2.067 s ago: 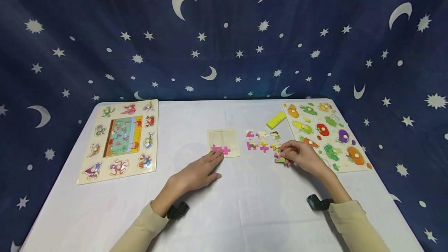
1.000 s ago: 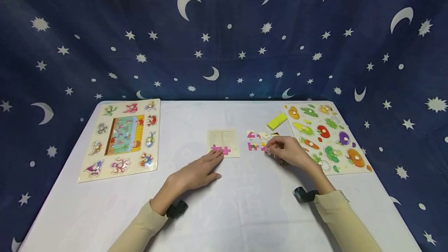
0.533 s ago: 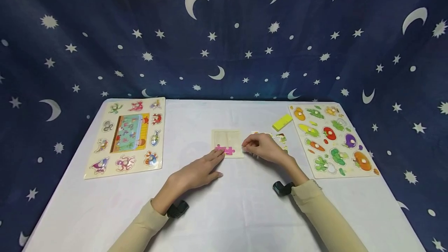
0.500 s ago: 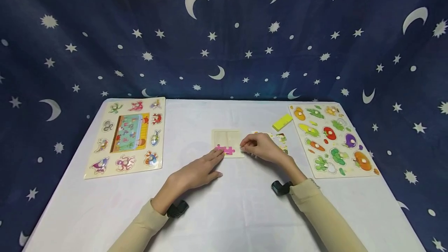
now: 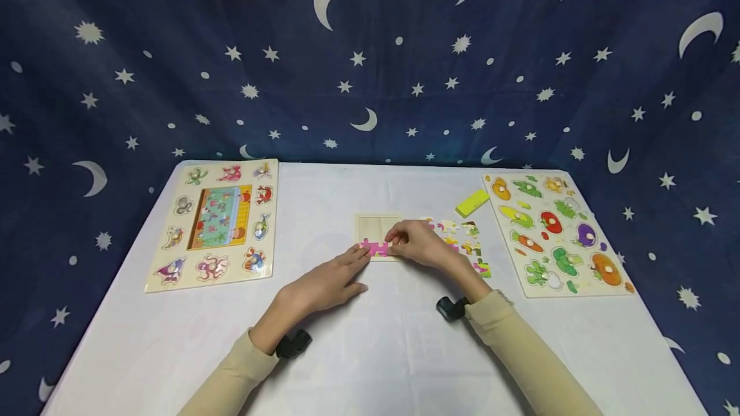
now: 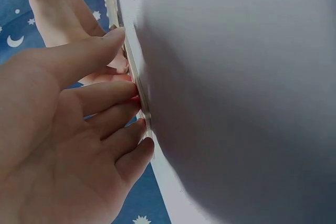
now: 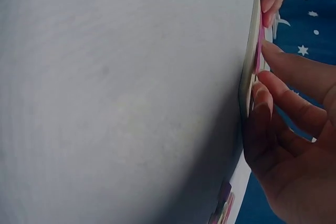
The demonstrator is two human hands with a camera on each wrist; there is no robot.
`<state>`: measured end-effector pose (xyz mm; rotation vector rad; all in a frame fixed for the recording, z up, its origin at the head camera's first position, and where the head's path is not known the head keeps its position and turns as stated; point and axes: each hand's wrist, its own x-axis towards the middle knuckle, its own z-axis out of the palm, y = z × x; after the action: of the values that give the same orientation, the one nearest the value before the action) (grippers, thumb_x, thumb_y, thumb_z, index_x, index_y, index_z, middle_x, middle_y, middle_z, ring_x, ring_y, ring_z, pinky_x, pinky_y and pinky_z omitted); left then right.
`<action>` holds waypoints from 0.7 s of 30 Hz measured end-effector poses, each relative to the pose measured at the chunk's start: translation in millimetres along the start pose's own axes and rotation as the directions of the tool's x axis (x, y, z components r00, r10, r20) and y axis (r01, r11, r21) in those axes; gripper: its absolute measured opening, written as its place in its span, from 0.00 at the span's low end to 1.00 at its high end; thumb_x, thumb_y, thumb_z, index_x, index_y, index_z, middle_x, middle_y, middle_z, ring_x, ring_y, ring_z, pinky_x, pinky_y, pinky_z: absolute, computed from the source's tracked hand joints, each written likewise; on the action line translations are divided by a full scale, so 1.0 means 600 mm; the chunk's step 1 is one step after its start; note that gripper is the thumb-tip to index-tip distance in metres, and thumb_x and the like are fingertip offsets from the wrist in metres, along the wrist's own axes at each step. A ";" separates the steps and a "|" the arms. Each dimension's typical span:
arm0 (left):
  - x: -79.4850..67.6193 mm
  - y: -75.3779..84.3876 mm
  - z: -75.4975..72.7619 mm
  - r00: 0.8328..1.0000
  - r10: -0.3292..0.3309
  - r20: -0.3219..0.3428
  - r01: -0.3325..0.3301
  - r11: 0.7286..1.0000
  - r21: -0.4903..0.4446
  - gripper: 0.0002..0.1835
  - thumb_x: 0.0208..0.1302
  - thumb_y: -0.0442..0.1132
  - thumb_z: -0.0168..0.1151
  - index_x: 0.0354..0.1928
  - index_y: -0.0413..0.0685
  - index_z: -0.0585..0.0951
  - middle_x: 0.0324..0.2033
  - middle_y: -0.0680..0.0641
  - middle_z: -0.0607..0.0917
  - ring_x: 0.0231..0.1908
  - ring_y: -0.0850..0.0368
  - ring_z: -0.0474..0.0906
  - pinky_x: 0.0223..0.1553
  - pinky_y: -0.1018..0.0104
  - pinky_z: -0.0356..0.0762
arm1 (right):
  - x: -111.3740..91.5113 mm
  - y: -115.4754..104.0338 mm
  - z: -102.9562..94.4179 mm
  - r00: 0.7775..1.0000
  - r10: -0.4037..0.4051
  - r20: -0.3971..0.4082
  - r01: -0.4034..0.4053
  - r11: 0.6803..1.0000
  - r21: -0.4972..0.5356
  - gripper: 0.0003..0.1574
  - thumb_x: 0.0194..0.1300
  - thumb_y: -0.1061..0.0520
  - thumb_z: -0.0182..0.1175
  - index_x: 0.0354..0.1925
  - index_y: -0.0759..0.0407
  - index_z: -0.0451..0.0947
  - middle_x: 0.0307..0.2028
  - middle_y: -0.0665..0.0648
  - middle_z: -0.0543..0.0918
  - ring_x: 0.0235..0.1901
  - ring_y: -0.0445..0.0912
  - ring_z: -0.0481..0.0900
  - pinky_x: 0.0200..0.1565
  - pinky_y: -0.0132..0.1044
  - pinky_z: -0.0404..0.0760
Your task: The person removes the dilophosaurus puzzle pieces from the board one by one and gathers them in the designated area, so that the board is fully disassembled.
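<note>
A small square wooden puzzle tray (image 5: 378, 226) lies at mid-table, with pink jigsaw pieces (image 5: 376, 248) along its near edge. My left hand (image 5: 324, 284) lies flat, fingers extended, its fingertips resting on the tray's near left corner and the pink pieces. Over the near right corner my right hand (image 5: 422, 246) pinches a jigsaw piece between thumb and index finger, mostly hidden by the fingers in the head view. A thin pink edge (image 7: 259, 51) shows at those fingertips in the right wrist view. The left wrist view shows the left hand (image 6: 79, 119) along the tray's edge.
Several loose jigsaw pieces (image 5: 471, 248) lie right of the tray, partly behind the right hand. A yellow-green block (image 5: 472, 203) sits beyond them. A vegetable puzzle board (image 5: 543, 262) lies at right, a sea-animal board (image 5: 231, 275) at left. A starry curtain (image 5: 370, 56) hangs behind.
My right hand has moved left from the loose pieces to the tray's near right corner, carrying a piece. The left hand has stayed on the tray. The head view has shifted slightly.
</note>
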<state>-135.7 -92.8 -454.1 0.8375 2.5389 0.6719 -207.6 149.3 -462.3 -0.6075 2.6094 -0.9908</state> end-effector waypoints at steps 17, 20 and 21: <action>0.000 0.002 0.000 1.000 0.014 -0.002 -0.014 1.000 -0.009 0.35 0.77 0.44 0.58 0.79 0.39 0.60 0.80 0.40 0.57 0.81 0.45 0.50 0.76 0.47 0.59 | 0.003 -0.012 0.002 0.996 0.087 0.033 -0.086 0.996 -0.026 0.08 0.62 0.61 0.71 0.38 0.59 0.81 0.29 0.52 0.78 0.31 0.42 0.73 0.36 0.33 0.72; 0.000 0.002 0.001 1.000 0.015 -0.002 -0.015 1.000 -0.012 0.35 0.77 0.44 0.58 0.79 0.38 0.61 0.80 0.40 0.57 0.81 0.45 0.49 0.77 0.47 0.59 | 0.001 -0.008 0.002 0.997 0.068 0.032 -0.069 0.998 0.007 0.05 0.64 0.63 0.67 0.38 0.58 0.80 0.29 0.52 0.78 0.30 0.43 0.73 0.36 0.33 0.73; 0.000 0.003 0.000 1.000 0.014 0.000 -0.014 1.000 -0.014 0.35 0.77 0.44 0.58 0.79 0.38 0.60 0.80 0.40 0.56 0.81 0.45 0.49 0.77 0.47 0.58 | -0.001 -0.007 0.002 0.998 0.058 0.030 -0.059 0.998 0.024 0.04 0.65 0.64 0.66 0.38 0.59 0.80 0.29 0.52 0.79 0.30 0.43 0.74 0.36 0.34 0.73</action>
<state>-134.8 -91.5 -453.4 0.8511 2.5276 0.6929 -205.5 146.4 -460.1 -0.5321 2.5702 -0.9879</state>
